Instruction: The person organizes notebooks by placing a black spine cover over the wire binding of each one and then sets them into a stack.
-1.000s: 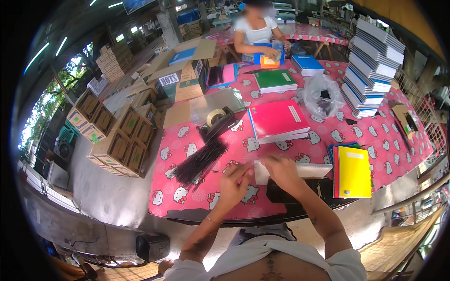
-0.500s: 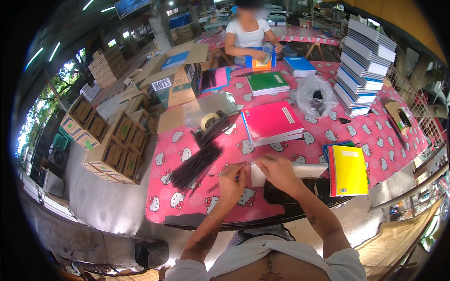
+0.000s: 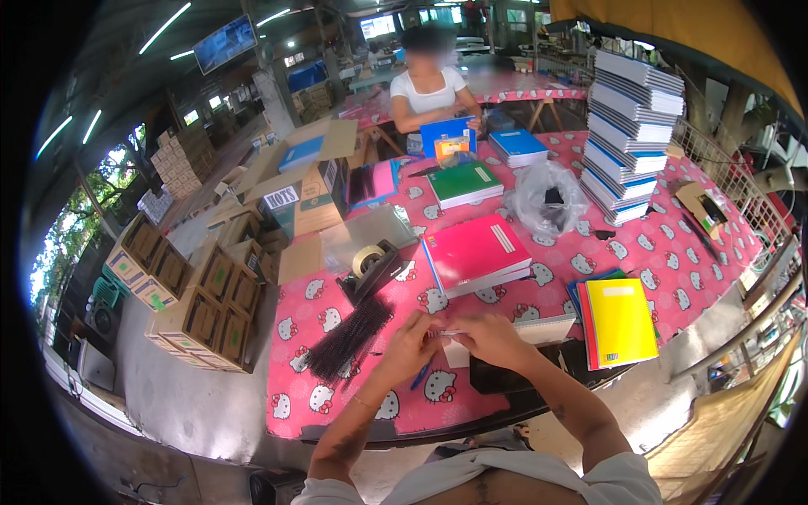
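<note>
Shed-like room all round, with stacked cartons point(image 3: 215, 311) at nine o'clock and, at twelve, a co-worker point(image 3: 425, 88) in white with a blue notebook point(image 3: 448, 135) raised; pink cat-print cloth point(image 3: 610, 252) across the work surface. Head view, clock read from the meeting fingertips: right hand point(image 3: 488, 341) curled over the left corner of a pale pad point(image 3: 545, 330), grasping it, presumably to steady that end. Left hand point(image 3: 410, 347) with fingertips bunched at the same corner, perhaps around something small; cannot tell what, or whether anything. Lies at three o'clock, long edge raised, just beside a dark block point(image 3: 497, 374) at four, probably for support. Looks plain and off-white, slim from this angle, with an upper edge of fine, ridged appearance and a near corner lost under fingers. At nine, a loose sheaf of black coils point(image 3: 349, 337), seemingly for easy reach; at seven, a slim blue object point(image 3: 421, 374) close under the left hand. Tape dispenser point(image 3: 370, 271) between ten and eleven, pink notebooks point(image 3: 475, 252) towards one, yellow notebook point(image 3: 623, 324) at three beyond the pad, stacked apart, likely for working room.
</note>
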The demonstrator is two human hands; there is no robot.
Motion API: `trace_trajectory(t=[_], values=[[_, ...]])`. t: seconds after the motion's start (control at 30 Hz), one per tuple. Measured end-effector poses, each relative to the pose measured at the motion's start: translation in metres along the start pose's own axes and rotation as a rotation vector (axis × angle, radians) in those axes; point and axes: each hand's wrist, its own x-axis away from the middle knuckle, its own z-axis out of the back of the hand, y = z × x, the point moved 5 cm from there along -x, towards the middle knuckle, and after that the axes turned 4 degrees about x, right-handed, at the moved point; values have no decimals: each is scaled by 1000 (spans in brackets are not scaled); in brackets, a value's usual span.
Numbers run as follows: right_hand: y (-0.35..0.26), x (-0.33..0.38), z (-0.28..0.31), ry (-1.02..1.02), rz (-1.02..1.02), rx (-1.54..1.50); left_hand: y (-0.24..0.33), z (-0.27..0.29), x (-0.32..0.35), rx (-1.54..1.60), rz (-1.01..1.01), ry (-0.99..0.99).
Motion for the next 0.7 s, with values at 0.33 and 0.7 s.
trace_trajectory(t=[0.33, 0.7], values=[[5, -6, 9, -65, 69, -155, -3, 2, -1, -197, -98, -180], [5, -5, 5, -46, 64, -148, -1, -7, 1, -211, -102, -144]])
